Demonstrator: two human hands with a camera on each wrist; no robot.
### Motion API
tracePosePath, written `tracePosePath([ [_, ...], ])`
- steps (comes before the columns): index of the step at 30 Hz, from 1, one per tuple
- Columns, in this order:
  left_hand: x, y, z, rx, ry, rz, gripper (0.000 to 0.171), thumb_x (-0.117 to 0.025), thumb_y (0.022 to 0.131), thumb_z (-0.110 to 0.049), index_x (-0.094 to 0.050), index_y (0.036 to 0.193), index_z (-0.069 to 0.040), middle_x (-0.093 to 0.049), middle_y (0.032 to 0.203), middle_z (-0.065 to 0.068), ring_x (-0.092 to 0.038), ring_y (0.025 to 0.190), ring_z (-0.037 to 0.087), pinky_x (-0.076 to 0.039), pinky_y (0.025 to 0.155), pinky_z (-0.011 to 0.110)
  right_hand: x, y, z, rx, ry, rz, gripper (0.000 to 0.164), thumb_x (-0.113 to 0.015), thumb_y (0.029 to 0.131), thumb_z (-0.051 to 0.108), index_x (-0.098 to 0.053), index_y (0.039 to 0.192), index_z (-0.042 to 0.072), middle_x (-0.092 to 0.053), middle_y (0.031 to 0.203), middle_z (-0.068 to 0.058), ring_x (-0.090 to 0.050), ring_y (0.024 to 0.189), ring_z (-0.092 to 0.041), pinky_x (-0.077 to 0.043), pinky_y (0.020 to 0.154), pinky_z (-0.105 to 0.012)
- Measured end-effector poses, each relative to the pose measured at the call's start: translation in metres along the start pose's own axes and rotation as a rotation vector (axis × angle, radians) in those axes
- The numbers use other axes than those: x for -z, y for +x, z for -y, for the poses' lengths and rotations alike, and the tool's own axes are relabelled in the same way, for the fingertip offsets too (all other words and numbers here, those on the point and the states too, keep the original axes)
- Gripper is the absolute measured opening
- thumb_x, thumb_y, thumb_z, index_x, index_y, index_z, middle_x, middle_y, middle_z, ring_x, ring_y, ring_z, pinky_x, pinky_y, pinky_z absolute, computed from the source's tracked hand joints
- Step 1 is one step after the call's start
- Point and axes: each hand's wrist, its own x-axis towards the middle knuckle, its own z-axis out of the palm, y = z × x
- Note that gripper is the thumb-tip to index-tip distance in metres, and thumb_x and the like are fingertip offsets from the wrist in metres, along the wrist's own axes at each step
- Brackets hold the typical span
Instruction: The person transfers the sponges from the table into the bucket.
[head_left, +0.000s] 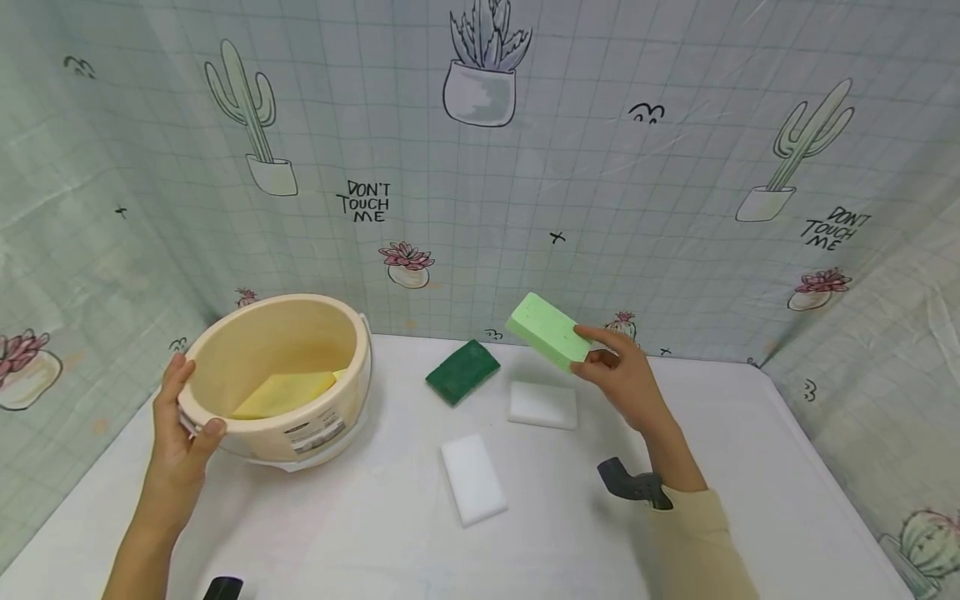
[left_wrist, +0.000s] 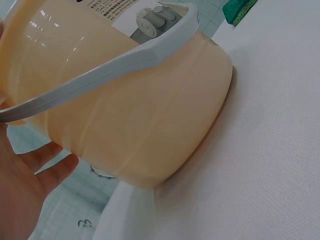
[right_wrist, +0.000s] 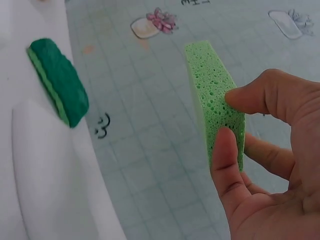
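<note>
My left hand (head_left: pixel 176 437) grips the left side of a cream plastic bucket (head_left: pixel 277 346), its thumb at the near rim. The left wrist view shows the bucket's outer wall (left_wrist: pixel 135 120), grey handle (left_wrist: pixel 100 76) and its base against the table. Yellow sponges (head_left: pixel 285 393) lie inside. Above the table at the back, my right hand (head_left: pixel 628 387) pinches a light green sponge (head_left: pixel 547 329) by one end between thumb and fingers. In the right wrist view this sponge (right_wrist: pixel 212 85) shows a porous face and stands apart from everything else.
On the white table (head_left: pixel 360 533) lie a dark green scouring sponge (head_left: pixel 462 372) and two white sponge blocks, one behind (head_left: pixel 543 406) and one nearer (head_left: pixel 474 481). A cactus-print cloth (head_left: pixel 480 183) hangs behind the table and along both sides.
</note>
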Motion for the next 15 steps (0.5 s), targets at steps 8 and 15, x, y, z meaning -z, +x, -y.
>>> tracePosePath([
  [8, 0.000, -0.001, 0.002, -0.003, -0.033, 0.004, 0.067, -0.050, 0.095, -0.003, -0.015, 0.152, -0.014, 0.008, 0.158, 0.002, 0.008, 0.144, 0.018, -0.008, 0.110, 0.016, -0.030, 0.016, 0.027, 0.028, 0.065, 0.055, 0.052, -0.071, 0.084, 0.007, -0.057, 0.133, 0.011, -0.037, 0.134, -0.011, -0.053, 0.096, -0.026, -0.048, 0.075, -0.024],
  [15, 0.000, -0.001, 0.000, 0.005, 0.004, 0.009, 0.066, -0.050, 0.097, -0.006, -0.014, 0.152, -0.015, 0.008, 0.158, 0.002, 0.009, 0.144, 0.017, -0.007, 0.110, 0.016, -0.054, 0.025, 0.050, 0.095, 0.073, 0.106, 0.051, -0.071, 0.083, 0.005, -0.058, 0.132, 0.011, -0.039, 0.131, -0.011, -0.054, 0.090, -0.025, -0.049, 0.071, -0.025],
])
